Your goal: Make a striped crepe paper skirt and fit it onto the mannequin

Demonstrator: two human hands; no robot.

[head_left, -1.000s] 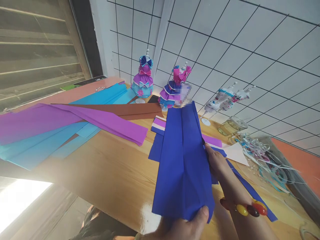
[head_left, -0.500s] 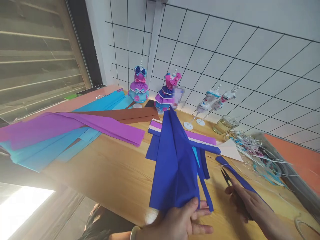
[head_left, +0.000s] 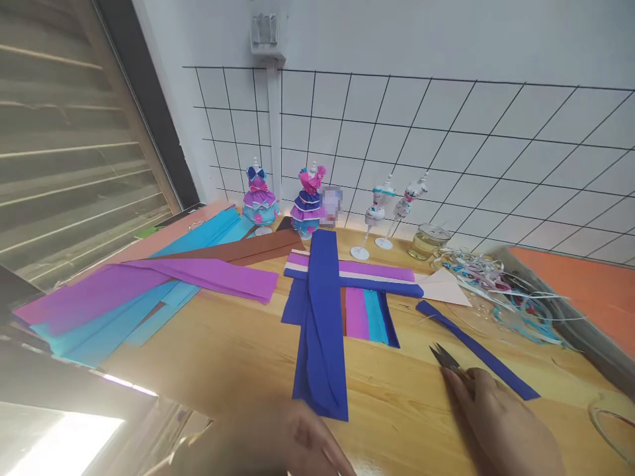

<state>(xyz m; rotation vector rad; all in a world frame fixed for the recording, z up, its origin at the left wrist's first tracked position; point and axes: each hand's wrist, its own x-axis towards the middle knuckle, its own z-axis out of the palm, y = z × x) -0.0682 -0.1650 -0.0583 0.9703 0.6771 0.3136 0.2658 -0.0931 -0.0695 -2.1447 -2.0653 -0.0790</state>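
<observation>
The counter (head_left: 238, 357) extends ahead of my left grip (head_left: 297, 433) and my right grip (head_left: 501, 423); on it, the wide folded blue strip (head_left: 325, 317) is the principal item. Its near end lies just ahead of the left grip; its long axis runs almost straight away from that grip; this is the governing relation. The left grip is the nearer of the two; from the right grip, the strip lies ahead and to the left, well apart. Farther ahead of the left grip, the strip lies over a crosswise bundle (head_left: 377, 273) of purple, white and blue; the narrow blue strip (head_left: 476, 347) lies beside the right grip, ahead and to its right, slanting from far left to near right. The left grip is blurred; I see nothing held in it, but cannot tell whether its fingers are closed or whether they touch the wide strip. The right grip is clasped around the snips (head_left: 451, 362); their blade tips stand apart and point ahead and left, well short of the wide strip.
</observation>
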